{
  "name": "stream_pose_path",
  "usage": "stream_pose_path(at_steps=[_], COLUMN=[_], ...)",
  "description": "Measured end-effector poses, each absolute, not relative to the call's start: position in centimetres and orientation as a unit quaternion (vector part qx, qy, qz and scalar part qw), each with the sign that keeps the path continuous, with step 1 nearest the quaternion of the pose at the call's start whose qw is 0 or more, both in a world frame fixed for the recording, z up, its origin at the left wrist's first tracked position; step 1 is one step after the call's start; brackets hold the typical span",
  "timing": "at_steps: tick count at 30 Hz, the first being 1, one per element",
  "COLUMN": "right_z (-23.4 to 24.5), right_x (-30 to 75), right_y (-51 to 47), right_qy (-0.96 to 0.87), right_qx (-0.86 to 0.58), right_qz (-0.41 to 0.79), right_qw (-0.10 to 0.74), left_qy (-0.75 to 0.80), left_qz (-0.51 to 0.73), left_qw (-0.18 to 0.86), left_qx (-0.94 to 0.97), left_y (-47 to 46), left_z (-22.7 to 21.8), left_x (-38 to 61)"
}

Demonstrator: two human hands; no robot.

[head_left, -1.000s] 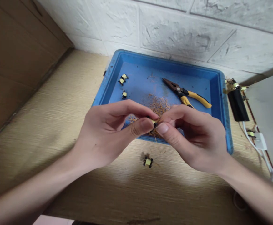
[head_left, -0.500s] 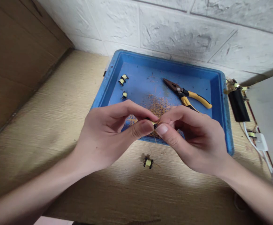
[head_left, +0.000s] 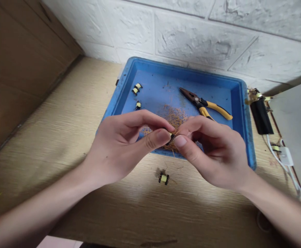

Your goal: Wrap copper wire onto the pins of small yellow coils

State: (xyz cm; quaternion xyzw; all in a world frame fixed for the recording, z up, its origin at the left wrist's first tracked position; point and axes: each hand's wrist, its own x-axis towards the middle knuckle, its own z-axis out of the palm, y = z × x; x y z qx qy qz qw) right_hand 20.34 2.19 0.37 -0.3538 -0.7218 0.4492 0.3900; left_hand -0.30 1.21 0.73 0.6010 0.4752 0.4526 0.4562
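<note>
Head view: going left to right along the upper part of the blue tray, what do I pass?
Tan bench → blue tray's left rim → yellow-taped coil bobbins → yellow-handled needle-nose pliers → black cylindrical part → grey panel

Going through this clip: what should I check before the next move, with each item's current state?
1. Small yellow-taped coil pinched between left hand and right hand: ok.
2. That coil's pins: cannot tell, the fingers hide them.
3. Needle-nose pliers lying in the blue plastic tray, out of both hands: ok.
4. Loose coil inside the tray: not ok, it lies on the tabletop.
5. Copper wire trimmings clear of the fingers: cannot tell, the pile sits directly beneath them.
</note>
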Motion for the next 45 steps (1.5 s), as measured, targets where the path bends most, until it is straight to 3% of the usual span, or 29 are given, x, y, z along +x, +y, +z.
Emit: stream_pose_path(at_steps=[21, 38, 45], right_z=[0.19, -0.16, -0.25], right_x=[20.07, 20.35, 20.13], right_y=[2.45, 2.37, 3.12], right_qy=[-0.723, -0.713, -0.643], right_qx=[-0.353, -0.333, -0.354], right_qz=[0.451, 0.488, 0.511], right_qw=[0.387, 0.378, 0.446], left_qy=[0.489, 0.456, 0.448], left_qz=[0.421, 0.448, 0.457], left_qw=[0.455, 0.528, 0.540], left_qx=[0.614, 0.559, 0.546], left_y=[1.36, 1.62, 1.59], left_z=[0.82, 0.47, 0.22], left_x=[-0.59, -0.92, -1.01])
